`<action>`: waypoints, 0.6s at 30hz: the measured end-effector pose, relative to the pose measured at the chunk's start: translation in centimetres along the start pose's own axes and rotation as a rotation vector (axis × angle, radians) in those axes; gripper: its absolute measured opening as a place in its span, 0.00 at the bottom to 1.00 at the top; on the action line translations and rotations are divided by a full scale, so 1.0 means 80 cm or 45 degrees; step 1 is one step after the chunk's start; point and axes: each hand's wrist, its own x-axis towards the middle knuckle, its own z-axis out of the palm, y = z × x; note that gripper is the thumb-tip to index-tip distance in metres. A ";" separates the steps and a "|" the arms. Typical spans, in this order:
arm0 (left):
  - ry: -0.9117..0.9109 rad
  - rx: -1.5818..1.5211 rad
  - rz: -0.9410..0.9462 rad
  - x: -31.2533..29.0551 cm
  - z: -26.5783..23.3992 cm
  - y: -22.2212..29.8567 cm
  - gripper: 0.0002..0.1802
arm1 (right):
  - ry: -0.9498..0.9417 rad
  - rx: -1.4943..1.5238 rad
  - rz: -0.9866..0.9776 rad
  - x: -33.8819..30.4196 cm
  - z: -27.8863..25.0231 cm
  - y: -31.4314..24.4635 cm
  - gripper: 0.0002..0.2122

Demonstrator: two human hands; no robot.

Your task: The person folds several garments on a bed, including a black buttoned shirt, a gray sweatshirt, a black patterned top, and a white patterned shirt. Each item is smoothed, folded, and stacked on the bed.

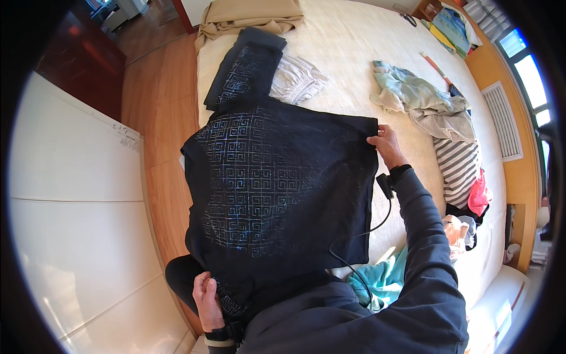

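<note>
A black long-sleeved top (253, 177) with a shiny square-spiral pattern lies spread across the near left of the bed, and its near part reaches my lap. One sleeve (244, 71) is stretched away toward the far end. My right hand (388, 144) is closed on the top's far right corner, with thumb and fingers pinching the cloth. Down at the near left, my left hand (207, 301) has its fingers curled on the edge of the other sleeve (230, 298), which is bunched by my leg. Part of that sleeve is hidden under my arm and body.
Pale shorts (298, 79) lie beside the far sleeve on the bed (348, 35). A tan folded cloth (250, 17) is at the far end. Striped clothing (457, 171) is heaped on the right, a teal cloth (380, 280) near me. A white cabinet (76, 177) stands left.
</note>
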 end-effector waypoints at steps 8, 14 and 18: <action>-0.114 -0.049 0.053 -0.001 -0.002 -0.006 0.09 | 0.447 -0.426 -0.317 -0.053 0.002 0.015 0.28; -0.139 0.063 0.123 0.002 -0.006 -0.010 0.03 | -0.148 -0.859 -0.737 -0.265 0.033 0.007 0.36; 0.036 -0.003 0.007 -0.003 -0.009 -0.009 0.04 | -0.356 -0.955 -0.266 -0.339 0.013 0.043 0.35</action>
